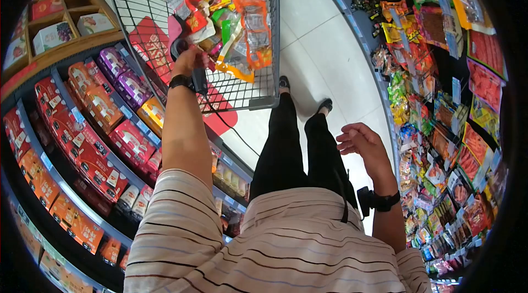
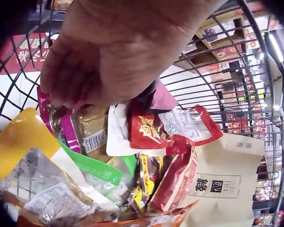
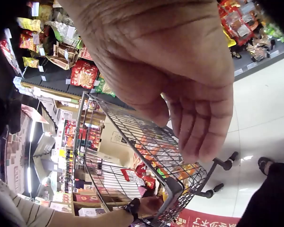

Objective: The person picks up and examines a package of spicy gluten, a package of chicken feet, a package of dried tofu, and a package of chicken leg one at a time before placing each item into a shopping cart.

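My left hand is inside the near end of the wire shopping cart, beside a pink and black item. In the left wrist view the left hand has bent fingers right above a magenta-edged packet; whether they grip it is hidden. Around it lie a yellow-edged bag, a red packet and a brown paper bag. My right hand hangs in the air beside my legs, fingers loosely bent, holding nothing; the right wrist view shows this hand away from the cart.
Shelves of boxed and multipack goods stand close on the left, with wooden compartments above. A curved display of snack packets runs along the right. Pale floor tiles lie between, and a thin black cable hangs below the cart.
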A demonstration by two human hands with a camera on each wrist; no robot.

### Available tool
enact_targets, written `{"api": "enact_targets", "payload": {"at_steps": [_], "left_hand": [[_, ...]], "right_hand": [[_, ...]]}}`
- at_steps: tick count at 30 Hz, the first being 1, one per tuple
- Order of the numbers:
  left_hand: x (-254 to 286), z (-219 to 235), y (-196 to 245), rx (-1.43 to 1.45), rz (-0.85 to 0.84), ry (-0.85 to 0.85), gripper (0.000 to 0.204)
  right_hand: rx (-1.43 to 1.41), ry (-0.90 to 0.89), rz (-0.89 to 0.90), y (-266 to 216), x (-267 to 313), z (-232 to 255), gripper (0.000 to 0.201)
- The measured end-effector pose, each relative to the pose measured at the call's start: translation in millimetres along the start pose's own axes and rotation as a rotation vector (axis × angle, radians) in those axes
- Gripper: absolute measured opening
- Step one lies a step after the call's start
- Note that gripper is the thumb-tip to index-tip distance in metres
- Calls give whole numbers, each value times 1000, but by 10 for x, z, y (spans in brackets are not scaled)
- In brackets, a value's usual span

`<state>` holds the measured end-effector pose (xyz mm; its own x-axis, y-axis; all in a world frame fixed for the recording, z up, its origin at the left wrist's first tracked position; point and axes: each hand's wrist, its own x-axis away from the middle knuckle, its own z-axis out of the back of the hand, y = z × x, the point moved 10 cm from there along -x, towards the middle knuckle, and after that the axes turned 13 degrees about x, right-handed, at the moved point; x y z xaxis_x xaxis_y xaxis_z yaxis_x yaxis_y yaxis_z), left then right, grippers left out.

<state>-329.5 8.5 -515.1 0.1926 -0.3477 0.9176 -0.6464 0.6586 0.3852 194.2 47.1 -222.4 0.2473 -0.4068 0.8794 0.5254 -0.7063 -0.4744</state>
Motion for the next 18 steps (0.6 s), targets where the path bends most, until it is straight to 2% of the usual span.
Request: {"api": "enact_targets", "payload": {"at_steps": [2,5,6,11,14,15,18], "left_hand": [[-23,-12,73,24,61,-19,15],[234,-219,313,37,6,5,16],[327,-269,374,31,-16,44,17],[866,-540,594,-17,-164,-46,22],[1063,-409,635,63,-292,-79,25],[1391,-496,679,128,-352,-113,27],[1870,-505,736,191,-410,-142,32]], "right_hand": [[4,-4,14,-40,14,-14,28],[7,-3,23,-116,46,-32,28],[10,-6,30,-138,65,-39,28],[2,-5,76,-246,159,-9,28],[1,4,119,-321,235,25,28],[1,2,131,-348,254,30,28],[6,1,172,-437,305,78,28]]}}
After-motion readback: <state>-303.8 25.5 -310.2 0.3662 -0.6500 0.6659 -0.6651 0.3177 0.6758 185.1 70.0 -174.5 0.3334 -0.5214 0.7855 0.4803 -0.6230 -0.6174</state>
